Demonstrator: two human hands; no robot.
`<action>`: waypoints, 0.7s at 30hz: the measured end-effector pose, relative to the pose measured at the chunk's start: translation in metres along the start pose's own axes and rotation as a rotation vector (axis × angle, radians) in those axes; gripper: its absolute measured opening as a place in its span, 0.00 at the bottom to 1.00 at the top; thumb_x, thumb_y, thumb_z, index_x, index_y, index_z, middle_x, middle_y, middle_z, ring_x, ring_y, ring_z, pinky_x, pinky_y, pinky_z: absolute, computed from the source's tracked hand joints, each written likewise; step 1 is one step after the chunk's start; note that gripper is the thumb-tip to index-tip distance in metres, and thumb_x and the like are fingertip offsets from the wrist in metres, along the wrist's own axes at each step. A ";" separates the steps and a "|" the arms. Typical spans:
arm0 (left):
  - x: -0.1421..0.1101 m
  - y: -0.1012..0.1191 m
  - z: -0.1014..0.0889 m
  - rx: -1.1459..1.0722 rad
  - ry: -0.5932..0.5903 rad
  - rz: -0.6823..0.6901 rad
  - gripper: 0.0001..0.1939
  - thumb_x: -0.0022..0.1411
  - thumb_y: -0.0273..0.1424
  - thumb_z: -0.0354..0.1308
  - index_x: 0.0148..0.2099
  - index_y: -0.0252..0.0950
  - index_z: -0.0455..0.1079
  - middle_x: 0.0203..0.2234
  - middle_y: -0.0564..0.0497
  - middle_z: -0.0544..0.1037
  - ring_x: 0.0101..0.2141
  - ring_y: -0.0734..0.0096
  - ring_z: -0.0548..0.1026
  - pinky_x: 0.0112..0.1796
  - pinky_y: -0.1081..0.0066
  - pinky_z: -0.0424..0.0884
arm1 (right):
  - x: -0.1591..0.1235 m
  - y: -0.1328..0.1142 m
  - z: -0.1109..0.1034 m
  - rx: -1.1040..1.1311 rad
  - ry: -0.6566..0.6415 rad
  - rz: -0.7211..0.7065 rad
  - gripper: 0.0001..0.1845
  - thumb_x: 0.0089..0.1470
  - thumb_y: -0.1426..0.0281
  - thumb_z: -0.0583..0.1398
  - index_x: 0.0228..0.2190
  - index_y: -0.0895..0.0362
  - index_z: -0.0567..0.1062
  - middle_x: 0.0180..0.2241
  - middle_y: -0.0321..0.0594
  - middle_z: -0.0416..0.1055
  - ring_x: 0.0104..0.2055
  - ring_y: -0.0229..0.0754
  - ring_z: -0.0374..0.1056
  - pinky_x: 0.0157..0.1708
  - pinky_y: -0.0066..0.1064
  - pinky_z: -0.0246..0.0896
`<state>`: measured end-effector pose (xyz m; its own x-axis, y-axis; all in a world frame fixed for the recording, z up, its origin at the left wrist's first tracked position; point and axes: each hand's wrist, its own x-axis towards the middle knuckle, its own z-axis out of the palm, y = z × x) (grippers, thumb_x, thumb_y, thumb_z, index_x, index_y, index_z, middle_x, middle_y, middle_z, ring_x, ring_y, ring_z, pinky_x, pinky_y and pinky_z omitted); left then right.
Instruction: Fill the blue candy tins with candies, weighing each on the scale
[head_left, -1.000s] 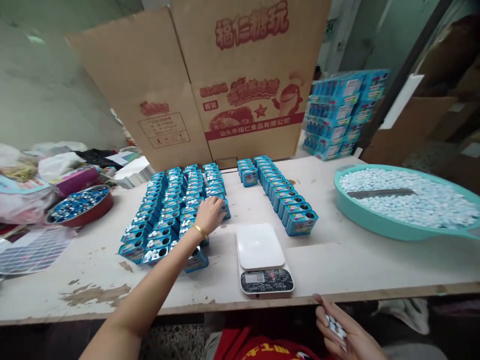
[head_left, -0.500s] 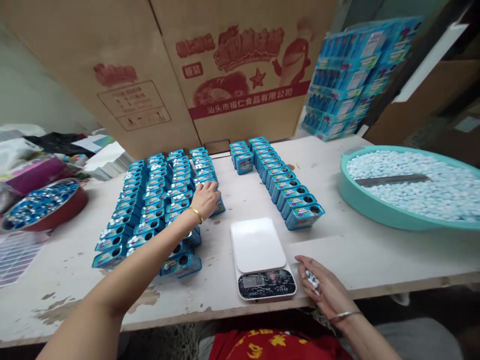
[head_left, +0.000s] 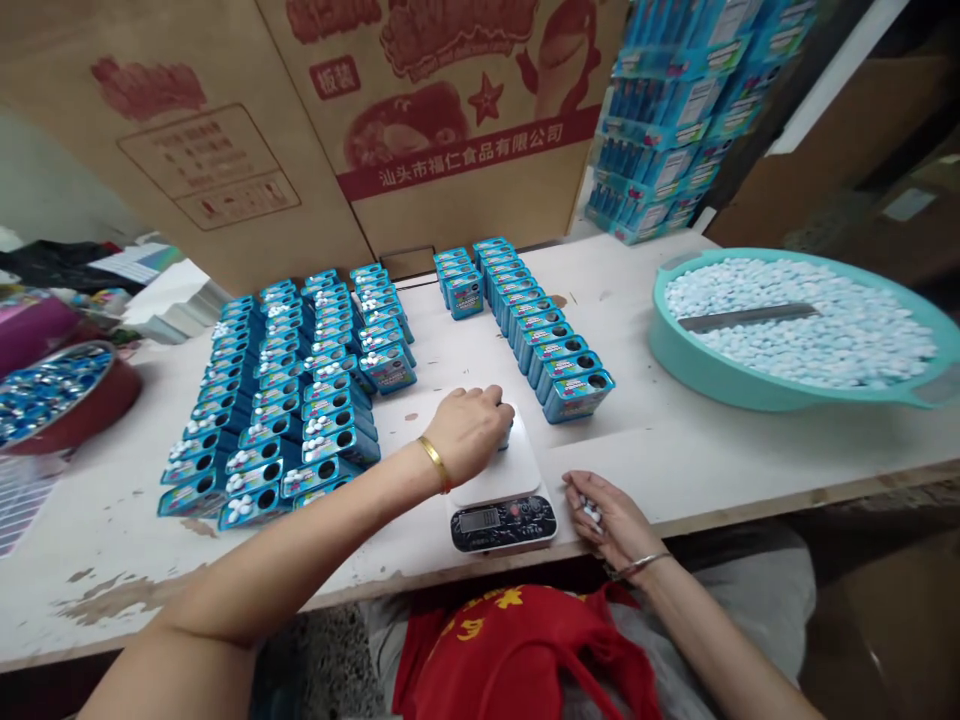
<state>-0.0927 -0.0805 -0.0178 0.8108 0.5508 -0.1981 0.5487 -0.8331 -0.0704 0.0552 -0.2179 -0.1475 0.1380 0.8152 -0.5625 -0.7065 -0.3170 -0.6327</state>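
My left hand [head_left: 471, 432] is over the white plate of a digital scale [head_left: 504, 525], fingers curled down around a small blue candy box [head_left: 507, 436]; most of the box is hidden under the hand. Whether the box touches the plate I cannot tell. To the right of the scale my right hand [head_left: 611, 520] is cupped, palm up, around several white candies [head_left: 592, 512]. On the left, blue candy boxes [head_left: 262, 435] stand in several rows, many with white candies on top beside a dark round opening. Another row of blue boxes [head_left: 547, 350] stands behind the scale.
On the right a turquoise basin [head_left: 705, 385] is full of pale candies, with a flat grey strip lying on them. A red bowl [head_left: 105, 400] of blue wrapped pieces sits at far left. Behind stand a large carton [head_left: 300, 110] and stacked packs of blue boxes [head_left: 652, 130].
My left hand has moved right, from the rows of boxes to over the scale, bringing a blue candy box along. The right hand still holds candies. The view has tilted down.
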 end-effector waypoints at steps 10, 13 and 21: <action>-0.066 -0.019 0.022 -0.515 0.544 -0.297 0.13 0.62 0.36 0.54 0.46 0.34 0.64 0.38 0.48 0.74 0.36 0.73 0.73 0.38 0.71 0.69 | -0.011 -0.018 -0.019 0.157 0.032 0.172 0.03 0.49 0.78 0.59 0.30 0.64 0.72 0.22 0.39 0.66 0.17 0.27 0.55 0.10 0.16 0.49; -0.098 -0.010 0.056 -0.665 0.634 -0.449 0.10 0.62 0.35 0.53 0.44 0.35 0.65 0.32 0.51 0.74 0.31 0.76 0.72 0.33 0.74 0.68 | -0.015 -0.023 -0.021 0.187 0.072 0.258 0.05 0.52 0.80 0.55 0.31 0.63 0.71 0.23 0.39 0.65 0.19 0.29 0.59 0.12 0.15 0.53; -0.133 0.033 0.140 -0.863 0.580 -0.638 0.09 0.62 0.34 0.52 0.42 0.35 0.67 0.30 0.51 0.74 0.30 0.74 0.73 0.33 0.74 0.69 | -0.035 -0.017 -0.006 0.122 0.050 0.406 0.05 0.56 0.78 0.54 0.33 0.63 0.70 0.23 0.41 0.66 0.21 0.32 0.62 0.12 0.16 0.53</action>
<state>-0.2113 -0.1882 -0.1306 0.1963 0.9737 0.1159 0.6580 -0.2185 0.7206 0.0671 -0.2439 -0.1205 -0.1369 0.6108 -0.7799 -0.7867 -0.5454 -0.2891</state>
